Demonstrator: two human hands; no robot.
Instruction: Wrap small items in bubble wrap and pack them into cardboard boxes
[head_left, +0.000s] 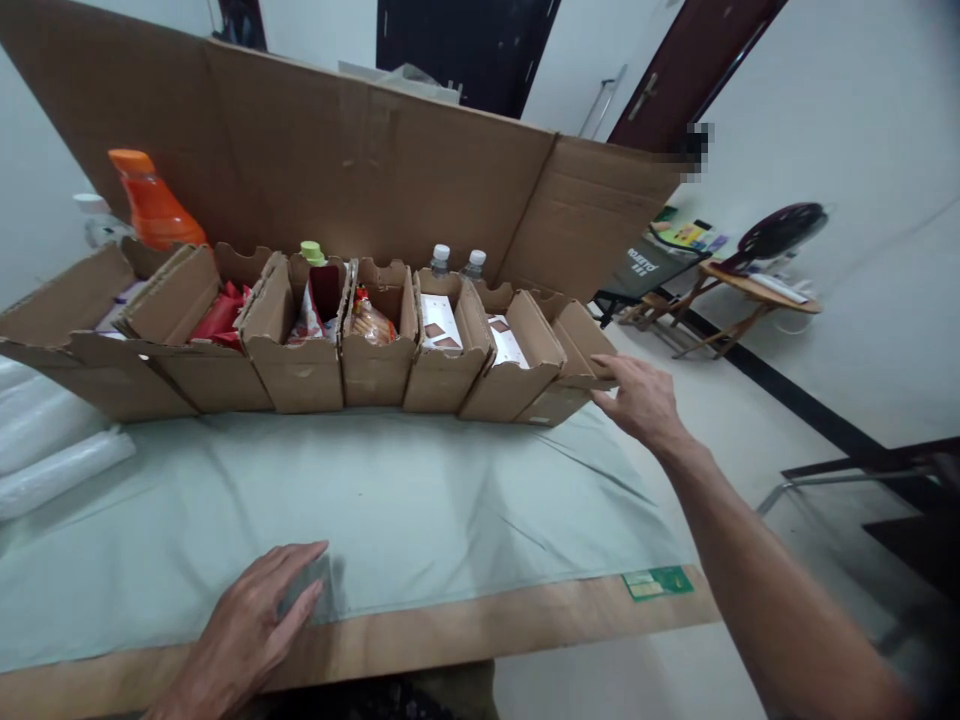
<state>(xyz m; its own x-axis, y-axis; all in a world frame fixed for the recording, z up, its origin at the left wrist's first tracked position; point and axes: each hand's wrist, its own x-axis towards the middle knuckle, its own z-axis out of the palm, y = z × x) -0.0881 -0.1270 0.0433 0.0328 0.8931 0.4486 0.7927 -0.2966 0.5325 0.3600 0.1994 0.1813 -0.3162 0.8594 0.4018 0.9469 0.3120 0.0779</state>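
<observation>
My right hand is at the right end of the row, its fingers and thumb closed on the front corner of the last cardboard box. My left hand lies low near the table's front edge, thumb and fingers apart. A greyish patch shows between them; whether it is shadow or something clear I cannot tell. Several open cardboard boxes stand side by side. They hold red packets, a packaged snack, a white box and another white box, among others.
A tall cardboard panel rises behind the row, with an orange bottle at left. Clear plastic rolls lie on the green cloth. A green card sits at the front edge. A fan stands right.
</observation>
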